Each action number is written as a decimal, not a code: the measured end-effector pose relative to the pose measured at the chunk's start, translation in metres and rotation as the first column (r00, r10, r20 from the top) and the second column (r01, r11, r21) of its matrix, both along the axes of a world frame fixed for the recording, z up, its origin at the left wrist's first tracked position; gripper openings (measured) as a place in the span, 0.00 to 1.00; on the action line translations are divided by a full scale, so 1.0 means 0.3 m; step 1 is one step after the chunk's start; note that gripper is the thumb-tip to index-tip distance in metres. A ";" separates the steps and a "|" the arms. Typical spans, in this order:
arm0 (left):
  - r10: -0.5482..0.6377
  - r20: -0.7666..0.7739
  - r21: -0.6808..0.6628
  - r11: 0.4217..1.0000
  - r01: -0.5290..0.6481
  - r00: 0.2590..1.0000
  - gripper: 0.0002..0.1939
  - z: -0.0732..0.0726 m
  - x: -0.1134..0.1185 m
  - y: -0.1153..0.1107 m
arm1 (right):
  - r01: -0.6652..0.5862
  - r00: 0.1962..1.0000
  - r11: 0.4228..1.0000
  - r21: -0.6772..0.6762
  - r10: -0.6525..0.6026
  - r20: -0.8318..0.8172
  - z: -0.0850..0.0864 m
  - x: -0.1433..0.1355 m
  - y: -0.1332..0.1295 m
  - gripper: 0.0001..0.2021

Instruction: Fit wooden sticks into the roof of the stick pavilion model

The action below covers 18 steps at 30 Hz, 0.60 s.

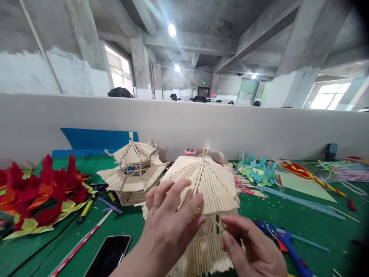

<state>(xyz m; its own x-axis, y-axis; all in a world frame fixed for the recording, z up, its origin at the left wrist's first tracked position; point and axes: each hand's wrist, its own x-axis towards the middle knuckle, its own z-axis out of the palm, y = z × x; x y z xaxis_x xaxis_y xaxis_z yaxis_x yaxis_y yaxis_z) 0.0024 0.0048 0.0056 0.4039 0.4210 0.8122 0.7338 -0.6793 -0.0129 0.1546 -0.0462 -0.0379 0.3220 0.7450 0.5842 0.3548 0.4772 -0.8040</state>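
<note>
A pagoda model built of pale wooden sticks [211,181] stands on the green table right in front of me. My left hand [170,221] lies spread over the left slope of its upper roof, fingers apart and touching the sticks. My right hand [252,248] is at the lower right of the model, its fingertips pinched near the sticks under the upper roof. A second, smaller stick pagoda [134,167] stands behind and to the left.
Red, orange and yellow paper flowers [37,192] lie at the left. A black phone [108,256] and pens lie near the front edge. A blue glue gun [285,240] rests at the right. Teal paper flowers [256,169] and straws sit further back, before a grey partition [259,130].
</note>
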 end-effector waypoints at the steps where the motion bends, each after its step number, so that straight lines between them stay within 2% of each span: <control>1: -0.001 -0.012 0.012 1.000 0.001 1.000 0.07 0.001 -0.001 0.002 | 0.003 1.000 1.000 -0.005 -0.003 0.008 -0.003 -0.001 0.002 0.09; 9: -0.011 0.024 0.002 1.000 0.011 1.000 0.08 -0.024 -0.009 0.019 | 0.009 0.999 1.000 0.011 -0.009 0.053 -0.023 -0.001 0.010 0.10; 18: -0.036 0.031 -0.030 0.999 0.037 0.999 0.09 -0.022 -0.007 0.014 | 0.006 0.998 1.000 0.006 -0.006 0.066 -0.020 0.003 0.008 0.10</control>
<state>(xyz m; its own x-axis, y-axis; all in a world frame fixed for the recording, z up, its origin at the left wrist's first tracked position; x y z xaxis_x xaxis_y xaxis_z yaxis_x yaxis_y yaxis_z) 0.0002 0.0089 -0.0009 0.3950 0.4312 0.8112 0.7079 -0.7056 0.0304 0.1555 -0.0436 -0.0438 0.2870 0.7394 0.6090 0.4100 0.4798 -0.7757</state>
